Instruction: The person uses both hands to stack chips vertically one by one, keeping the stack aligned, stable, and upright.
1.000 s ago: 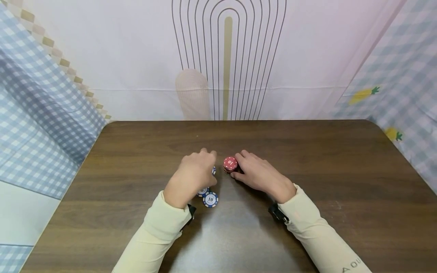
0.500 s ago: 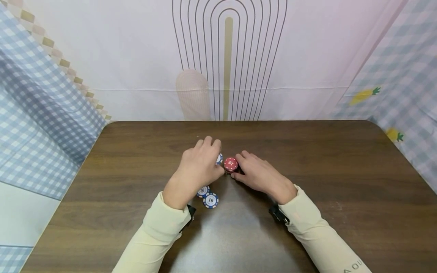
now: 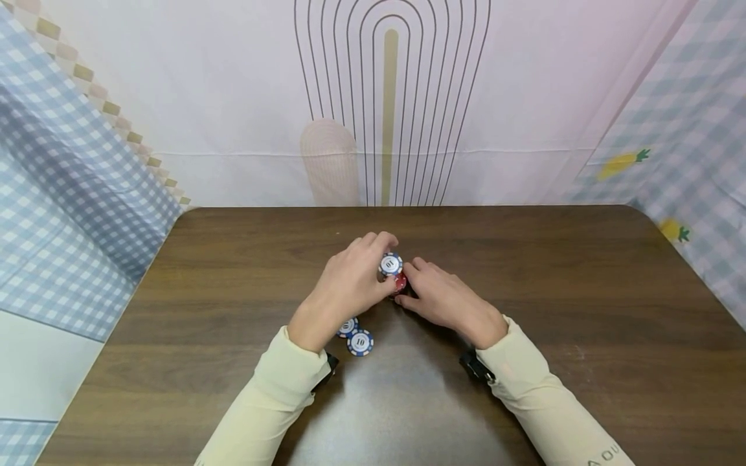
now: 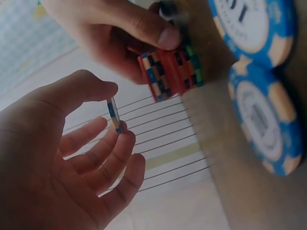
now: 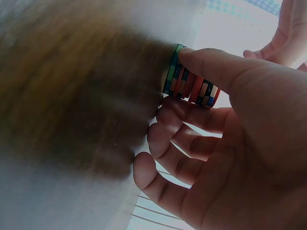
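Note:
Between thumb and fingertip my left hand pinches a blue-and-white poker chip marked 10. In the left wrist view that chip shows edge-on, apart from the stack. Just below it in the head view is a stack of poker chips with a red one on top. My right hand steadies this stack, thumb on one side and fingers on the other. Seen from the right wrist, the stack has a green chip at the bottom, with black, red and blue ones above.
Two blue poker chips lie on the brown wooden table by my left wrist: one nearer chip, and another partly behind the hand. A white patterned cloth hangs behind the table's far edge.
My left hand has picked up a blue poker chip and carried it right and away from me, to the red-topped stack. The right hand has stayed at the stack.

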Action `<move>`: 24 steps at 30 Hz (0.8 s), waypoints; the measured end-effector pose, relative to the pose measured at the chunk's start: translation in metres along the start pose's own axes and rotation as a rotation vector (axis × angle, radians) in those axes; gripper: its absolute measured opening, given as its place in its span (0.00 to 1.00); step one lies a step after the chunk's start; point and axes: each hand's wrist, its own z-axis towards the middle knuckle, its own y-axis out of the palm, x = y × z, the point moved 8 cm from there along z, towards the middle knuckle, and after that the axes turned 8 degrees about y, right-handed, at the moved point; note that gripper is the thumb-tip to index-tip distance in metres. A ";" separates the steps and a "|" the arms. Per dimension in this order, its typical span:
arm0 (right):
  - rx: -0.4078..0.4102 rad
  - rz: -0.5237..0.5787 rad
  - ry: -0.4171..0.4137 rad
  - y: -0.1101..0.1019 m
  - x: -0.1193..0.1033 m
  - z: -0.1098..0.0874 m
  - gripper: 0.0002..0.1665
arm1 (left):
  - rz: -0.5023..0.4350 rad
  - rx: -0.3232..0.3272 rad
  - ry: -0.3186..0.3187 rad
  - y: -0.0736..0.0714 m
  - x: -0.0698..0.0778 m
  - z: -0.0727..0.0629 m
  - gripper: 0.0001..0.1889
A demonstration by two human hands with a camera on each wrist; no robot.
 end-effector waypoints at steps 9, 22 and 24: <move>0.004 -0.010 0.000 -0.001 -0.001 -0.001 0.21 | -0.071 -0.067 0.000 0.015 -0.006 0.000 0.28; 0.008 -0.015 0.010 -0.002 -0.001 0.000 0.19 | -0.131 -0.115 0.007 0.026 -0.008 0.000 0.23; 0.011 -0.018 0.005 -0.002 -0.002 -0.001 0.20 | -0.137 -0.116 0.012 0.027 -0.008 0.000 0.22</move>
